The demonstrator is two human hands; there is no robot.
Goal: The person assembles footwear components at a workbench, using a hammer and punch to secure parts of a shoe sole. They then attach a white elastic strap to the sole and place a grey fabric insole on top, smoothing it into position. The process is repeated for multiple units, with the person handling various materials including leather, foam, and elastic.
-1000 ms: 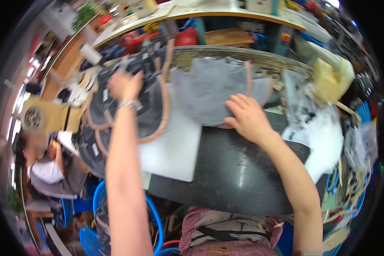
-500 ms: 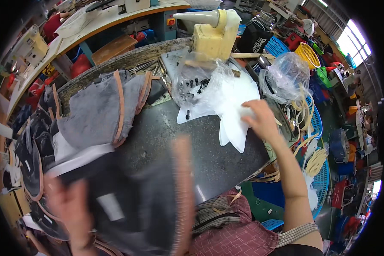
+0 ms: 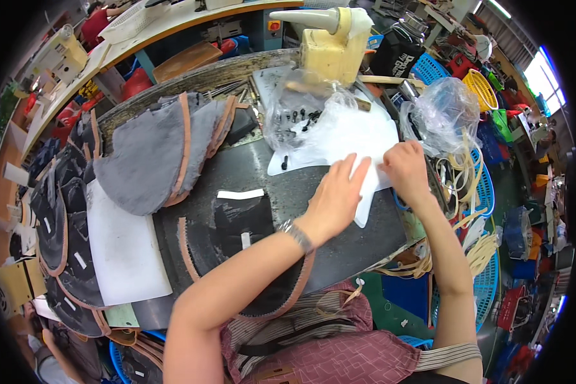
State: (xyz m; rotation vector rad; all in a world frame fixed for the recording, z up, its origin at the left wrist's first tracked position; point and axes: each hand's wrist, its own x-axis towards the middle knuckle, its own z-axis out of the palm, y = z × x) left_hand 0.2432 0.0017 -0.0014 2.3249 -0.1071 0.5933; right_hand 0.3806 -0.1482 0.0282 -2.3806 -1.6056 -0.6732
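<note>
A pile of thin white cut pieces (image 3: 365,131) lies on the dark worktop, right of centre. My right hand (image 3: 406,169) has its fingers curled and pinched at the right edge of these white pieces. Beside it, my left hand (image 3: 336,195) reaches across with fingers stretched out over the lower white pieces. A black curved fabric panel (image 3: 237,221) with tan edging and white strips lies flat under my left forearm, which hides part of it.
Grey fuzzy panels (image 3: 141,160) with tan edging are stacked at left, above a white sheet (image 3: 128,249). More black panels (image 3: 48,211) lie farther left. A clear bag (image 3: 281,115) holds small black parts. Behind stands a yellowish container (image 3: 329,54); blue baskets (image 3: 486,281) are at right.
The black panel, blurred beside my left hand before, now lies on the worktop. My left hand has crossed right to the white pieces. My right hand's fingers have curled at their edge.
</note>
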